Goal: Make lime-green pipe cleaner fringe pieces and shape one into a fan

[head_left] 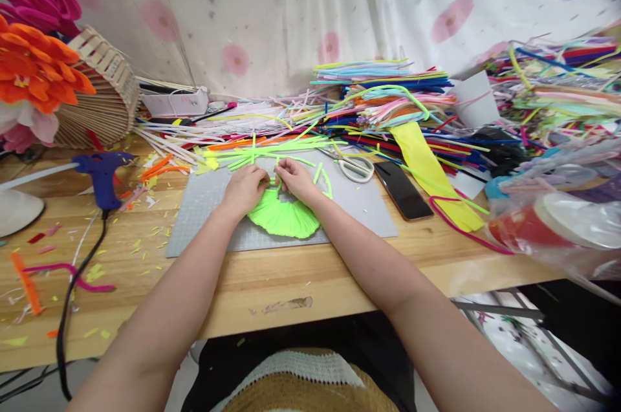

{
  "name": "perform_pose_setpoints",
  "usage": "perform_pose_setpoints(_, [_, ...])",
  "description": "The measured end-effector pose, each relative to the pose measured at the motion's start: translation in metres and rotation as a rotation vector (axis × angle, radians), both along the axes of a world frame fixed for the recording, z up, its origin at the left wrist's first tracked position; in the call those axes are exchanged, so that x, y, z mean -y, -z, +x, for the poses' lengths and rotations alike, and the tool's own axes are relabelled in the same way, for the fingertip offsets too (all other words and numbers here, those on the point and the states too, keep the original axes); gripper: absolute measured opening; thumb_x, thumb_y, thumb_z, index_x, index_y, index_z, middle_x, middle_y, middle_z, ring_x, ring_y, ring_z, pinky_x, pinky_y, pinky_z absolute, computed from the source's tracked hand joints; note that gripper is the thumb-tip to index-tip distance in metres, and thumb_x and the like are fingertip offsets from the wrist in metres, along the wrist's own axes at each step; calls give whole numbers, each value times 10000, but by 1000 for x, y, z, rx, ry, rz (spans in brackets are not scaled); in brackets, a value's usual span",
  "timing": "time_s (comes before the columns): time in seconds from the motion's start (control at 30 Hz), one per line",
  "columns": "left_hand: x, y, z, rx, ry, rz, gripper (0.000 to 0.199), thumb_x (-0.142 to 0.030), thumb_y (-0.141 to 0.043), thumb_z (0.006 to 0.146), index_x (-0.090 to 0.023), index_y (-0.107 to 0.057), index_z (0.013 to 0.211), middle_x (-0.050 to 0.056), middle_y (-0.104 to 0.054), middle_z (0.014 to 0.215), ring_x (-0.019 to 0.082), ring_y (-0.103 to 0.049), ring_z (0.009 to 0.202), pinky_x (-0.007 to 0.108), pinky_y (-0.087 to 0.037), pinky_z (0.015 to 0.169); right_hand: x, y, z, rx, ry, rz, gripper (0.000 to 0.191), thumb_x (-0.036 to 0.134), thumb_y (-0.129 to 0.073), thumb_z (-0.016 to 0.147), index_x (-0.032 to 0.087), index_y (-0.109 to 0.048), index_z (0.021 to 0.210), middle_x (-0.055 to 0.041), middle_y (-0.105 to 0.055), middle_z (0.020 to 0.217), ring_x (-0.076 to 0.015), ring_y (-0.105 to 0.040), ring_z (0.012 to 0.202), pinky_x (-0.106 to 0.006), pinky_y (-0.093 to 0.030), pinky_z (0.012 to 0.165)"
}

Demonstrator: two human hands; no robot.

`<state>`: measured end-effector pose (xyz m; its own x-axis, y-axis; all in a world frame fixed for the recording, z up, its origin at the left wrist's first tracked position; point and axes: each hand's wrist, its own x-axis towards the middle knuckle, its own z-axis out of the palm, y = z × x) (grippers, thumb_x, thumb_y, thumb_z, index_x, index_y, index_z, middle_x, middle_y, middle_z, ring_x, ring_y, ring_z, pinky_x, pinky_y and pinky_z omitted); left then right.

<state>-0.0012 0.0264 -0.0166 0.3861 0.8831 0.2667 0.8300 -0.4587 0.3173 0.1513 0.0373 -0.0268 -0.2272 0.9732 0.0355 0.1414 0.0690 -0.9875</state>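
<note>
A neon-green fan-shaped piece of pipe cleaners (286,218) lies on the grey cutting mat (204,218), its wide edge towards me. At its narrow top, my left hand (246,191) pinches a green pipe cleaner from the left. My right hand (294,179) is closed at the same narrow part from the other side, fingertips together on a thin green pipe cleaner (278,187). Fingers partly hide how these strips join. Short bent green pieces (326,182) rest beside my right wrist, and longer green pipe cleaners (272,152) are laid behind both hands.
Scissors (356,168) and a black phone (402,191) lie to the right, near a yellow strip (431,173). Piles of coloured pipe cleaners (388,101) line the back. At left are a blue glue gun (103,179) with its cord, scraps, and a basket (104,88) by felt-like flowers.
</note>
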Motion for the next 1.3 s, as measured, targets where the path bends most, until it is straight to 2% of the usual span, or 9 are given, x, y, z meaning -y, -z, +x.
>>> perform_pose_setpoints(0.1, [0, 4, 2, 176, -95, -50, 101, -194, -505, 755, -189, -603, 778, 45, -580, 799, 192, -517, 801, 325, -403, 755, 3, -2, 2, 32, -87, -2, 125, 284, -477, 797, 173, -455, 744, 78, -493, 528, -17, -399, 396, -124, -322, 405])
perform_pose_setpoints(0.2, [-1, 9, 2, 406, -201, -141, 87, -191, -513, 736, -187, -584, 787, 14, -575, 761, 147, -498, 692, 286, -406, 690, 3, -3, 3, 159, -161, 12, 107, 247, -513, 750, 156, -500, 695, 63, -491, 511, -26, -417, 429, -130, -321, 416])
perform_pose_setpoints(0.33, [-3, 12, 0, 522, -250, -201, 96, -197, -513, 715, -181, -581, 781, -1, -578, 741, 121, -473, 631, 262, -397, 639, 0, -4, 2, 297, -162, 4, 86, 197, -507, 709, 152, -512, 637, 45, -509, 510, -39, -442, 440, -143, -333, 426])
perform_pose_setpoints(0.6, [-1, 10, 0, 495, -244, -185, 150, -234, -487, 720, -176, -594, 808, 9, -598, 738, 121, -481, 621, 259, -395, 604, 1, -10, -2, 362, -118, 7, 138, 175, -512, 703, 150, -509, 567, 21, -521, 492, -49, -434, 428, -158, -320, 418])
perform_pose_setpoints(0.83, [4, 5, 0, 482, -240, -190, 145, -249, -505, 732, -178, -589, 826, 11, -618, 752, 116, -494, 605, 258, -403, 602, -1, -4, 0, 334, -126, 40, 103, 160, -509, 700, 152, -522, 599, 23, -538, 519, -45, -438, 447, -148, -319, 426])
perform_pose_setpoints(1.0, [6, 7, 0, 520, -223, -164, 133, -238, -509, 737, -192, -538, 858, 0, -602, 792, 105, -489, 606, 251, -401, 603, -3, -3, -1, 345, -100, 36, 115, 180, -509, 715, 153, -526, 605, 23, -538, 513, -42, -420, 426, -151, -304, 409])
perform_pose_setpoints(1.17, [9, 5, 1, 513, -204, -176, 197, -247, -559, 701, -195, -508, 884, -12, -584, 771, 101, -467, 588, 242, -384, 564, -3, -1, -1, 310, 4, 18, 126, 264, -542, 759, 163, -522, 688, 30, -555, 534, -34, -436, 403, -139, -298, 386])
perform_pose_setpoints(1.3, [13, -3, 2, 405, -158, -130, 146, -231, -568, 689, -204, -510, 819, -14, -577, 764, 119, -476, 646, 258, -394, 623, -3, 0, 2, 138, -45, -58, 222, 382, -570, 773, 180, -506, 840, 49, -546, 523, -60, -501, 412, -152, -375, 399])
